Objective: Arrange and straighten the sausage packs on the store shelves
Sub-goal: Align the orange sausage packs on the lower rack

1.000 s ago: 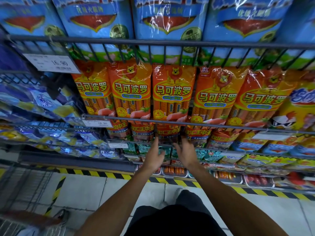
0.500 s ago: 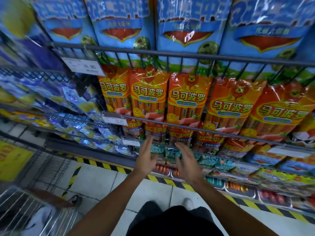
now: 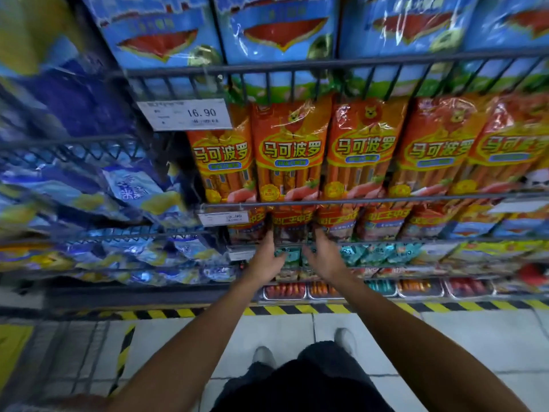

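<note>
Left hand and right hand flank dark-red plastic sausage pack on wire shelf, below orange packs; straight fingers press pack's sides.

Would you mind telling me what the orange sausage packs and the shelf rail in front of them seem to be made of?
Orange sausage packs: glossy plastic film, probably, given the crinkles and glare streaks. Shelf rail: thin grey metal wire, apparently coated or painted; its sheen is dull.
</note>
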